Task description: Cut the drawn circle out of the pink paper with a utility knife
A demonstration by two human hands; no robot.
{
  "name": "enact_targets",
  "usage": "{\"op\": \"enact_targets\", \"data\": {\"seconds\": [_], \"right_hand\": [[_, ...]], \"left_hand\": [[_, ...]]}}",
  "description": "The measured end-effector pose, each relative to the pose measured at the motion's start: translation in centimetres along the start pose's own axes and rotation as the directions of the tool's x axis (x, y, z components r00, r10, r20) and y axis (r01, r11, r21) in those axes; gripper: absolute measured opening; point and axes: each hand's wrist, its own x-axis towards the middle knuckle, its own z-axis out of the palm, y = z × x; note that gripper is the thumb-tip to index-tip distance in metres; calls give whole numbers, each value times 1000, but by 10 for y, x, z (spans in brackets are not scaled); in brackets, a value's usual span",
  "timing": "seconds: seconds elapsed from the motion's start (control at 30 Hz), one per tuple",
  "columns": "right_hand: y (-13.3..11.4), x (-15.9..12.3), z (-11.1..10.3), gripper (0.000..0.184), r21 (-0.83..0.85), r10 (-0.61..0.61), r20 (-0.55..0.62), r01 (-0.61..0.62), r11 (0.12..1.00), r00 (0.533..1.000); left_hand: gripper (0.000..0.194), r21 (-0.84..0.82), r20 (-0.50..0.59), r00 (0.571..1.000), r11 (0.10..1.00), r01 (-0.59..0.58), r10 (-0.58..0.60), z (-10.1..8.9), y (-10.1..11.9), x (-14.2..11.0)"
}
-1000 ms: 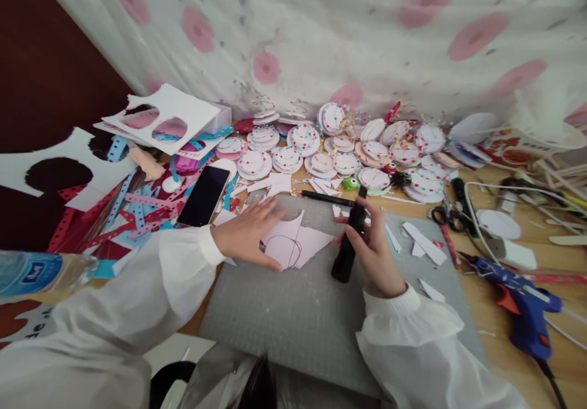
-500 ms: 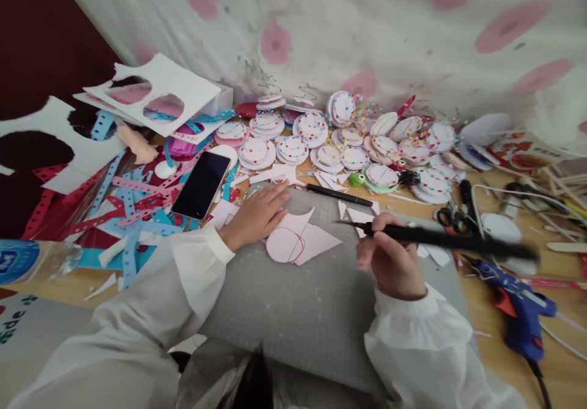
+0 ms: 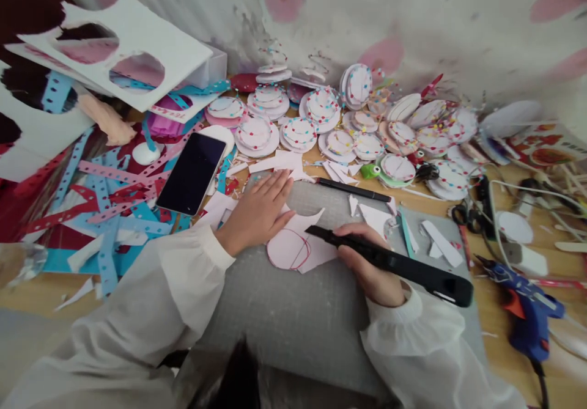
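On the grey mat (image 3: 293, 317), my left hand (image 3: 257, 214) is lying partly over the red-marked paper (image 3: 285, 251), fingers spread, while I'm gripping a black cutter (image 3: 413, 269) in my right hand (image 3: 376, 279), seemingly lining up a cut that needs steady pinning.

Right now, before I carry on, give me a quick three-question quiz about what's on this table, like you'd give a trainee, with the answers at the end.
1. True or false: the right hand is holding the blue glue gun.
2. Multiple choice: what colour is the circle drawn on the pale pink paper? A) green B) blue C) red
3. Fill in the blank: a dark-screened ____ lies to the left of the left hand.

Key:
1. False; it holds a long black tool.
2. C, red.
3. Phone.
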Motion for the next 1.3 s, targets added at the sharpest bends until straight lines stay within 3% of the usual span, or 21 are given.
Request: {"op": "enact_targets", "data": {"seconds": [0.1,0.23,1.0,1.13,1.3], "right_hand": [[-2,-3,2,20,-156,-90,93,104,982,992],[2,-6,2,24,-183,-149,198,186,965,969],[-2,-3,3,25,-183,-255,234,300,936,938],[-3,-2,4,29,-191,-332,270,388,902,904],[-1,-3,13,31,-276,-466,305,546,791,830]], "left_hand": [[62,-3,0,1000,1000,-1,1,0,0,0],[63,4,6,1000,1000,1,-1,-1,1,2],[63,1,29,1000,1000,3,-3,-2,1,2],[63,16,29,1000,1000,4,-5,-2,1,2],[72,22,19,1000,1000,3,-4,-1,4,2]]}}
